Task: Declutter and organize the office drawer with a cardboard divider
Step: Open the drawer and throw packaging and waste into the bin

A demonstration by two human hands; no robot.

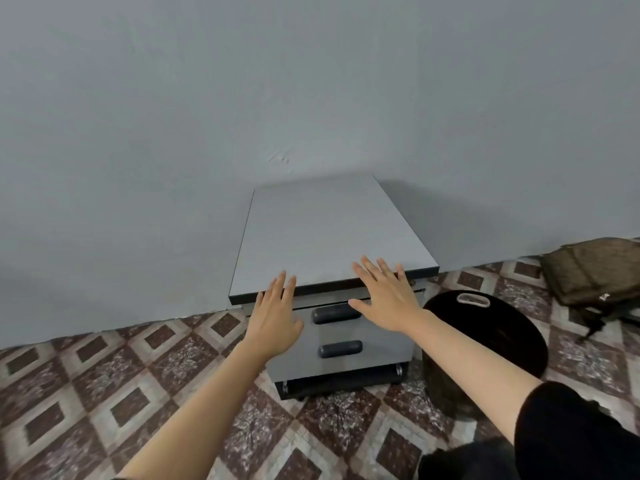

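A small grey drawer cabinet point(329, 233) on castors stands against the wall, its flat top bare. Two drawers show on its front, each with a dark oval handle: the top handle point(335, 314) and the lower handle point(340, 348). The top drawer looks pushed in, with a thin gap under the cabinet top. My left hand point(274, 315) stretches out flat, fingers straight, over the front left corner. My right hand point(384, 295) is spread flat over the front right edge, above the top drawer. Neither hand holds anything. No cardboard divider is in view.
A black round bin point(491, 344) with a white handle slot stands close to the cabinet's right side. A brown bag point(592, 271) lies on the patterned tile floor point(138, 393) at far right. The grey wall point(311, 98) runs behind the cabinet.
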